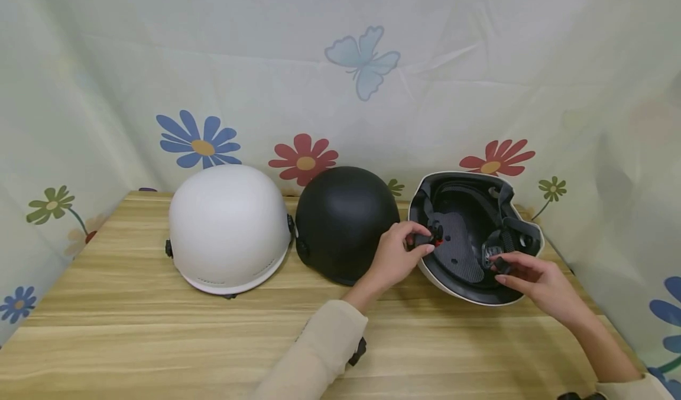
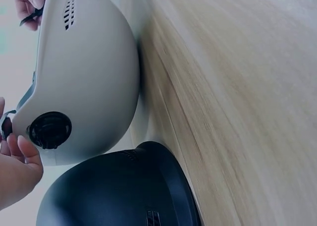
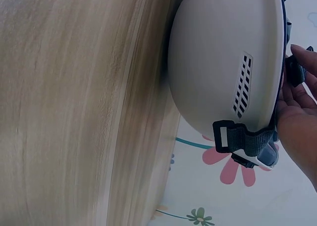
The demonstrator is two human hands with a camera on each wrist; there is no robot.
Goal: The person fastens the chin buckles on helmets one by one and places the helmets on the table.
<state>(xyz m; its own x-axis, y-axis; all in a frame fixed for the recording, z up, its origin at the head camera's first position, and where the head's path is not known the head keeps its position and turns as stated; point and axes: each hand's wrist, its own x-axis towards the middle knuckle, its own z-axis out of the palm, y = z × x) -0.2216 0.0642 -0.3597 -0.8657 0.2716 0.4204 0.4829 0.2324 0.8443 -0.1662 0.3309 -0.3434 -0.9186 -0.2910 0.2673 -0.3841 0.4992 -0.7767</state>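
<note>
An upturned white helmet lies at the right of the table, its black padded inside facing up. In the head view my left hand pinches a black buckle piece with a red detail, at the helmet's left rim. My right hand holds another black buckle piece between thumb and fingers, over the right side of the opening. The two pieces are apart. From the right wrist the black clip shows in the fingers, close to the rim. A dark round knob sits on the outer shell.
To the left of the upturned helmet stands a black helmet, dome up, and beside that a white helmet, also dome up. All rest on a wooden table. A flower-printed cloth hangs behind and at the sides.
</note>
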